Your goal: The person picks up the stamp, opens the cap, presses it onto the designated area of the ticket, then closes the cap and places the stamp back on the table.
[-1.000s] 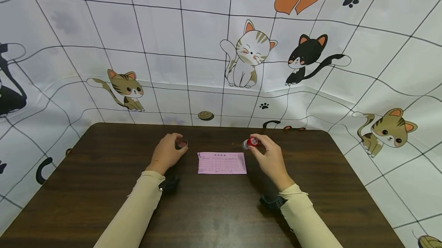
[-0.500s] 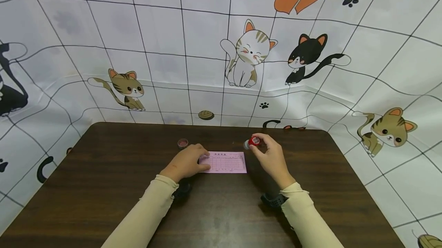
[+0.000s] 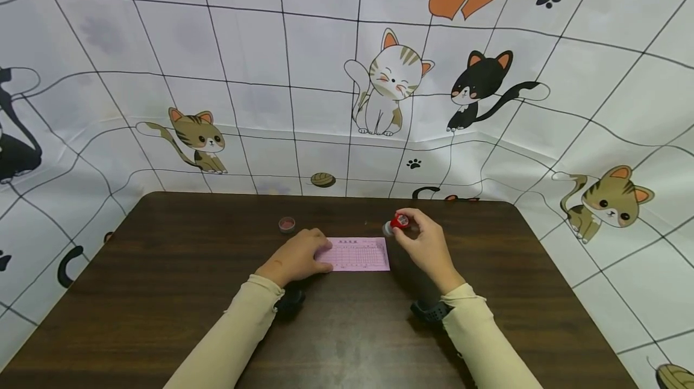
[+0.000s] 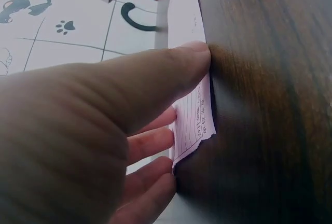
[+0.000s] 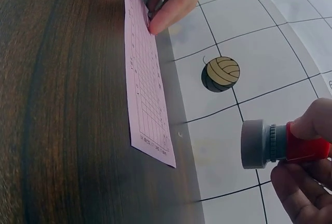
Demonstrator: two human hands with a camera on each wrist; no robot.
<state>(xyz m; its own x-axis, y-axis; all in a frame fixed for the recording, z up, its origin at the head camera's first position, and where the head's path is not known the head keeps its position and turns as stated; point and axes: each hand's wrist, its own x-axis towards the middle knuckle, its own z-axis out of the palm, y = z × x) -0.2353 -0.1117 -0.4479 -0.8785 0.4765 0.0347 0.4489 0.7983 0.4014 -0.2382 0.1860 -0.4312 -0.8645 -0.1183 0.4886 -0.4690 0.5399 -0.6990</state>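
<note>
A pink printed form (image 3: 359,255), ruled with a table grid, lies flat on the dark wooden table. My left hand (image 3: 300,256) rests on its left end, thumb on the near edge and fingers reaching to the far edge. The left wrist view shows the thumb (image 4: 181,68) laid straight across the paper and a torn short edge. To the right, my right hand (image 3: 428,250) pinches a red stamp (image 5: 308,143) with a grey round end, held above the table and pointing left. A small round clear cap (image 3: 287,224), reddish inside, stands behind my left hand.
Beyond the table's far edge (image 3: 217,195) hangs a white grid-patterned cloth (image 3: 320,106) printed with cats. A dark band (image 3: 431,312) sits on my right wrist, with another on the left. Brown tabletop (image 3: 347,329) stretches in front of the form.
My left hand has let go of the small round cap at the back left and moved right and nearer onto the form, which shifts slightly right. The right hand stays put with the stamp.
</note>
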